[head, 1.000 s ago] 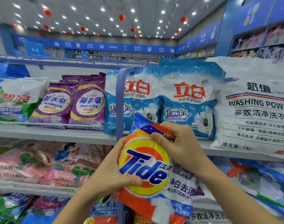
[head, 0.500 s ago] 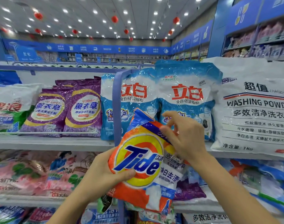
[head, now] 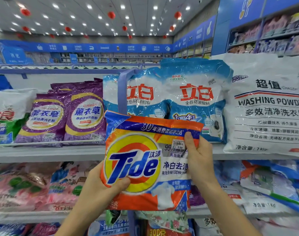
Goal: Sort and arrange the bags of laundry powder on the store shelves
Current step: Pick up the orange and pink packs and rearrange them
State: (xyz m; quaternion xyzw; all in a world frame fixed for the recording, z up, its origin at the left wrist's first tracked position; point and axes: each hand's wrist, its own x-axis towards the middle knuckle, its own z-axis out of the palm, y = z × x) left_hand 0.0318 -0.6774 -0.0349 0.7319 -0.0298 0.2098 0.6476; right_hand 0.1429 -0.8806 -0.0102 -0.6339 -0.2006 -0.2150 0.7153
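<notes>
An orange Tide bag (head: 145,160) is held upright in front of the shelves, its label facing me. My left hand (head: 101,188) grips its lower left edge, thumb across the yellow logo. My right hand (head: 198,159) pinches its right side near the price sticker. Behind it on the upper shelf (head: 48,152) stand two blue-and-white bags (head: 193,99), two purple bags (head: 67,114), a green-and-white bag (head: 5,114) at the left and a large white washing powder bag (head: 267,106) at the right.
A blue upright post (head: 122,92) divides the upper shelf just behind the Tide bag. The lower shelf holds pink bags (head: 26,186) at the left and white-and-blue bags (head: 271,186) at the right. More bags sit on the bottom shelf.
The Tide bag has been turned from tilted to upright and raised, its top now spread flat. My right hand slid from the top corner down to the right edge.
</notes>
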